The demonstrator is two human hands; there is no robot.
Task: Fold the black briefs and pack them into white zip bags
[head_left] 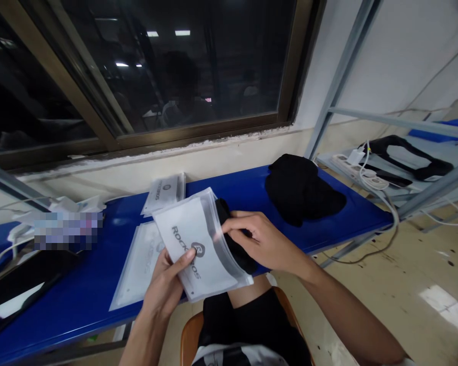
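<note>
My left hand (164, 284) grips a frosted white zip bag (213, 259) printed with a dark logo and lettering, its thumb pressed on the front. The bag is tilted, with its zip edge toward the right. At that edge my right hand (269, 241) is closed on a folded black cloth item (236, 249), its fingertips close to the bag's mouth. How much of the cloth lies inside the bag is hidden. Under and behind the held bag, another printed bag (133, 269) lies flat on the blue table (209, 178).
More printed bags (162, 193) lie near the wall. A heap of black cloth (301, 188) sits at the table's right. A dark, shiny device (23, 284) and white cables (0, 259) are on the left. Metal shelving with a power strip (359, 170) stands at right.
</note>
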